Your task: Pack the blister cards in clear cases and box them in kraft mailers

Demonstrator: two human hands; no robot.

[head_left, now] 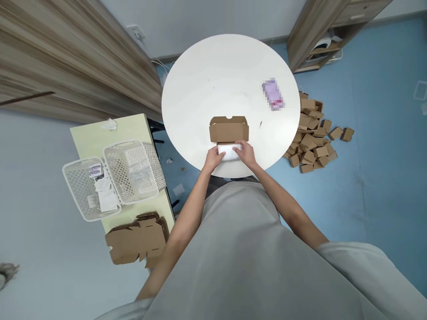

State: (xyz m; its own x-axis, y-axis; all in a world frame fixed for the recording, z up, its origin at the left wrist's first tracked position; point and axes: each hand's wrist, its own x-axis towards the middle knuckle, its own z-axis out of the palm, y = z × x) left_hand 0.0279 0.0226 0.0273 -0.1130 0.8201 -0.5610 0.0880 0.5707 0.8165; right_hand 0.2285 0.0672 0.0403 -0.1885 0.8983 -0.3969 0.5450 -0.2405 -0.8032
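Note:
A small brown cardboard box (229, 132) stands near the front edge of the round white table, its lid raised on the far side. At the box's near part is a white, soft-looking bundle (228, 152); what is inside it cannot be seen. My left hand (214, 159) grips the bundle's left end, thumb on top. On the right end, my right hand (246, 154) is closed the same way, its thumb pressing the white surface. The fingers of both hands are partly hidden by the bundle and the box walls.
A blurred purple object (273, 94) lies at the right of the table (200, 80). Several small folded boxes (310, 142) are heaped on the floor at right. At left, white baskets (131, 173) and a stack of flat cardboard (138, 240) rest on a pale side table (90, 138).

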